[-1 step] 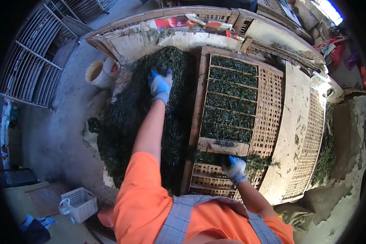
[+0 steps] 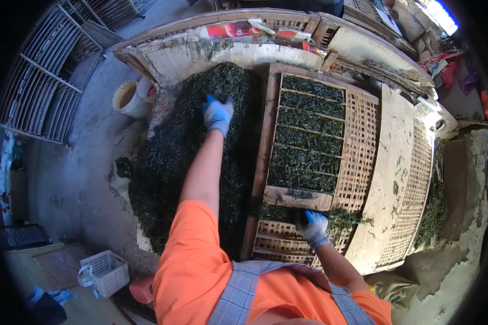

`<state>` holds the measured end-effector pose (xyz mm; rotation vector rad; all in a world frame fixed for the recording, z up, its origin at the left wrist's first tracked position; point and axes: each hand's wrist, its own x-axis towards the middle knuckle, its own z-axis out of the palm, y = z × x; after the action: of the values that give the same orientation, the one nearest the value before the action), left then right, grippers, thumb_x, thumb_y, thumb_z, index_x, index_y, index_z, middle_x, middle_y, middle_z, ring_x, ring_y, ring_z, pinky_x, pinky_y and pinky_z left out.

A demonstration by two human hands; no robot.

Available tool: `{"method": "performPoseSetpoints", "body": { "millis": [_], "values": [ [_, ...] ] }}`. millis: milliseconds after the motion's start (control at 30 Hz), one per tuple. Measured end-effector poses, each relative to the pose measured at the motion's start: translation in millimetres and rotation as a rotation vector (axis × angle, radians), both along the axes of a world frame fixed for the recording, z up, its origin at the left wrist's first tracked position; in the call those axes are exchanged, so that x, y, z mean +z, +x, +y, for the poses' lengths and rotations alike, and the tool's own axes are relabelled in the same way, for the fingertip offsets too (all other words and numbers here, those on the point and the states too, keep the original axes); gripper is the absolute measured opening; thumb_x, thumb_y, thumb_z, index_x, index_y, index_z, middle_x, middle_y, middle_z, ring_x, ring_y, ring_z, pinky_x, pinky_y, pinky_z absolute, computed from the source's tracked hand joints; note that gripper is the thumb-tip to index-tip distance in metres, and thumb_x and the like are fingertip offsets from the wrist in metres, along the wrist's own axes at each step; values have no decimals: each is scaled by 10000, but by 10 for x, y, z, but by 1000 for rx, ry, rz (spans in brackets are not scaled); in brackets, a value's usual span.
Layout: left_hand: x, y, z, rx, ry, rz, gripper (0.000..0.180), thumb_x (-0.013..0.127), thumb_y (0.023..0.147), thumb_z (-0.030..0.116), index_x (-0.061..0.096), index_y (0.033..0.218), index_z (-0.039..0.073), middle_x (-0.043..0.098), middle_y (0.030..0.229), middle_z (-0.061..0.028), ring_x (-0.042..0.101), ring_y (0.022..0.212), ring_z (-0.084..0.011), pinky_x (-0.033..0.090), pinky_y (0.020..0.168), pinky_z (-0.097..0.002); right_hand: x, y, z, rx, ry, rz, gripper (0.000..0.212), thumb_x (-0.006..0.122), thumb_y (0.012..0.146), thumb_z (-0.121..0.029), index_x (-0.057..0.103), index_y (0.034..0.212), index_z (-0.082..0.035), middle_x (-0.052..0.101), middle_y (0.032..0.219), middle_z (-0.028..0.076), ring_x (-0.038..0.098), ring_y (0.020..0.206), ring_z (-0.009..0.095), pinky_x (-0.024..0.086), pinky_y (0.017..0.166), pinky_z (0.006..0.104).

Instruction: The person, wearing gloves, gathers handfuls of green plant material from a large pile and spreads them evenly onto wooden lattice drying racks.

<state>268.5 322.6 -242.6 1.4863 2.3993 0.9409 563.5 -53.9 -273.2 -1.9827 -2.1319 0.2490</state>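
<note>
A big heap of wet, dark green shredded leafy stuff fills the left side of the work area. My left hand, in a grey glove with blue fingers, reaches onto its far part with thumb and fingers apart, the tips against the greens. Right of the heap lies a wooden frame with thin crossbars, its sections spread with the same greens. My right hand, gloved alike, is just below the frame's near board, over strewn greens; its fingers are partly hidden, so what they hold is unclear.
Under the frame is a woven slatted panel, with a pale board to its right. A low wall closes the far side. A white bucket, a white plastic basket and slatted racks stand at the left.
My left hand has shifted slightly to the right and nearer to me over the heap. My right hand has hardly moved.
</note>
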Motion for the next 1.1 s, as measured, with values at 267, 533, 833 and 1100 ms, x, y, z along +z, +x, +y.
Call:
{"method": "performPoseSetpoints", "body": {
  "millis": [267, 533, 833, 1100],
  "values": [
    [-32, -97, -31, -116, 83, -1712, 173, 521, 928, 191, 674, 1007, 173, 602, 721, -21, 315, 388, -61, 229, 356, -221, -92, 53, -129, -39, -117, 40, 463, 747, 623, -461, 636, 942, -144, 655, 866, 103, 626, 753, 331, 482, 659, 463],
    [-167, -516, -513, -115, -314, 374, 764, 733, 799, 437, 430, 1414, 100, 527, 1328, -228, 492, 1259, -370, 472, 993, -438, 75, 3, -42, 7, -117, -34, 366, 718, 692, -445, 611, 877, -149, 638, 782, 90, 627, 735, 316, 478, 627, 458],
    [122, -1258, -130, -484, 254, -347, 249, 540, 819, -34, 724, 959, 59, 701, 843, -12, 610, 744, -124, 485, 711, -283, 110, -83, 53, 0, -71, -3, 306, 653, 788, -448, 631, 888, -160, 668, 785, 108, 655, 727, 328, 515, 630, 459],
    [2353, -1297, -378, -733, 502, -711, 271, 443, 899, 99, 705, 950, 51, 664, 768, -35, 588, 660, -175, 497, 639, -297, 353, -123, 66, -62, -116, 74, 289, 643, 827, -405, 659, 893, -124, 693, 826, 141, 671, 786, 343, 529, 700, 465]
  ]
}}
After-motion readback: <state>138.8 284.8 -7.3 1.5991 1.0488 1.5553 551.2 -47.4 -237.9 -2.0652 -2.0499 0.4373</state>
